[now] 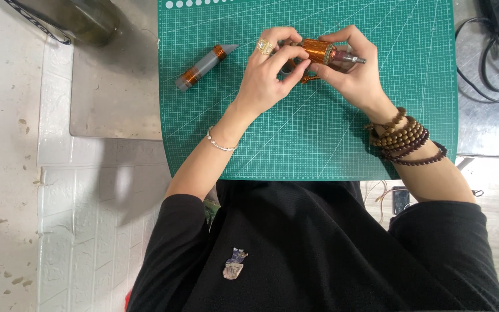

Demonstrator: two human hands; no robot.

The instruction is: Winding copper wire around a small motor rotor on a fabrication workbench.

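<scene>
Both hands meet over a green cutting mat (376, 133). Between them is a small cylinder wrapped in amber tape (319, 51) with a metal shaft sticking out to the right. My left hand (270, 72), with a ring on one finger and a thin bracelet at the wrist, pinches its left end. My right hand (353, 72), wearing wooden bead bracelets, cups it from the right and underneath. A second grey cylinder with amber tape bands (203, 66) lies on the mat to the left, untouched.
The mat lies on a metal table (116, 86). A dark glass jar (90, 20) stands at the far left. Black cables (489, 63) coil at the right edge. Tiled floor shows at the left, my black clothing below.
</scene>
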